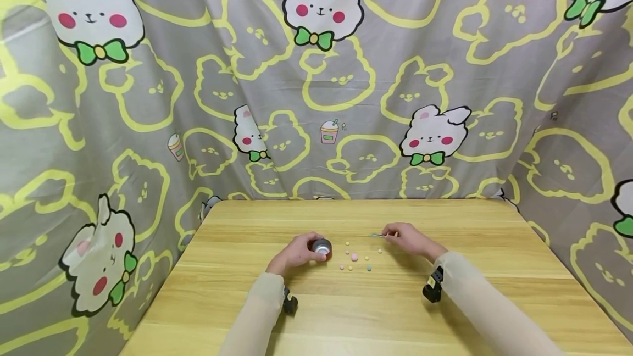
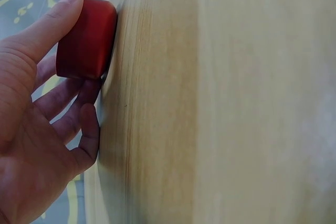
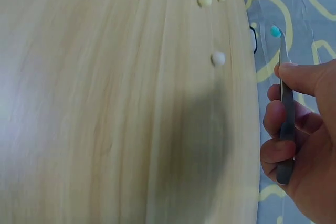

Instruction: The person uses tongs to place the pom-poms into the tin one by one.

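My left hand [image 1: 298,250] holds a small round tin [image 2: 88,39], thumb on one side and fingers on the other. The tin is red outside, and its silvery inside [image 1: 322,246] faces up in the head view. Over the table to the right, my right hand [image 1: 406,237] pinches a pair of metal tweezers [image 3: 287,114] between thumb and fingers. A small teal pom-pom [image 3: 275,31] is caught at the tweezers' tips, above the tabletop. Between the hands lie several small pom-poms, among them a larger pink one [image 1: 354,257] and a teal one [image 1: 368,268].
Pale yellow pom-poms [image 3: 205,0] and a whitish one [image 3: 218,59] lie on the wooden table [image 1: 356,317]. A grey patterned curtain [image 1: 316,81] hangs behind and beside the table. Each wrist carries a small black camera [image 1: 432,289].
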Available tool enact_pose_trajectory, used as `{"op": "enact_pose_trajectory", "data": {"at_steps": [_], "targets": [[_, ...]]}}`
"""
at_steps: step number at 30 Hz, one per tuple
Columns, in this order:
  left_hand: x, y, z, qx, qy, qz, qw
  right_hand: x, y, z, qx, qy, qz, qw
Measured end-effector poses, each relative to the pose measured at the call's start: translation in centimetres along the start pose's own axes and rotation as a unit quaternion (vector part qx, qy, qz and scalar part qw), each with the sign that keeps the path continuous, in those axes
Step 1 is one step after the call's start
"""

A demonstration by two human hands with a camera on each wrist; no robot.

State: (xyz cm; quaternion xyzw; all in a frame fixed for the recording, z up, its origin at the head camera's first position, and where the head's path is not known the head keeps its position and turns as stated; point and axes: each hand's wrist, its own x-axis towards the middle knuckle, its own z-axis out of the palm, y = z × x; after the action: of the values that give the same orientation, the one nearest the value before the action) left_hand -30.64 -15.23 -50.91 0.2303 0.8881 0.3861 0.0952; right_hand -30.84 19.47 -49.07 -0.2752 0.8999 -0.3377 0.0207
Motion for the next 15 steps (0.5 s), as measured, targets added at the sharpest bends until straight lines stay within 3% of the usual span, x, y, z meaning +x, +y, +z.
{"op": "enact_pose_trajectory", "data": {"at_steps": [15], "targets": [[-0.2, 0.2, -0.1, -0.005, -0.003, 0.008, 0.9999, 2.0, -2.4, 1.4, -0.004, 0.003, -0.041, 0.999]]}}
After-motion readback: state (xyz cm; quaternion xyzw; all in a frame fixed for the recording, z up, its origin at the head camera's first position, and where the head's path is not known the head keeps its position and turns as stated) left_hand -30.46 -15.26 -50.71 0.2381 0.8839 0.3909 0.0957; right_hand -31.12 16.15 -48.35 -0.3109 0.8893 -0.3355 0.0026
